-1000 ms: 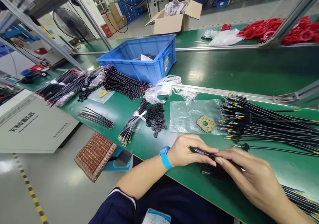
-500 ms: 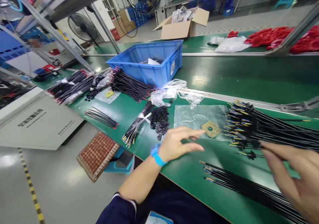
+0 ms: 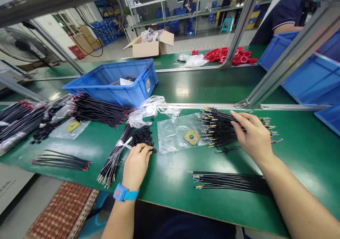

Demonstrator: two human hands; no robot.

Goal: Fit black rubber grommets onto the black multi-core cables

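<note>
My left hand (image 3: pixel 136 164), with a blue strap on its wrist, has its bent fingers at the near edge of a pile of small black parts (image 3: pixel 142 135); what they hold, if anything, is too small to name. Over the large bundle of black cables (image 3: pixel 221 131) is my right hand (image 3: pixel 252 132), its thumb and fingers apart at the cables' upper side. Several loose black cables (image 3: pixel 231 183) lie nearer the front edge. A yellowish square plate with a round hole (image 3: pixel 192 137) rests on a clear plastic bag (image 3: pixel 172 134) between the hands.
A tied cable bundle (image 3: pixel 117 157) lies left of my left hand. Red-tipped cables (image 3: pixel 101 109) lie before a blue bin (image 3: pixel 114 79). Metal posts (image 3: pixel 289 54) rise at the right, near more blue bins (image 3: pixel 313 79). A person's arm (image 3: pixel 288 27) shows behind them.
The view has turned to the right. My left hand has moved left to the black parts, its fingers now curled. My right hand has moved onto the upper side of the large cable bundle.
</note>
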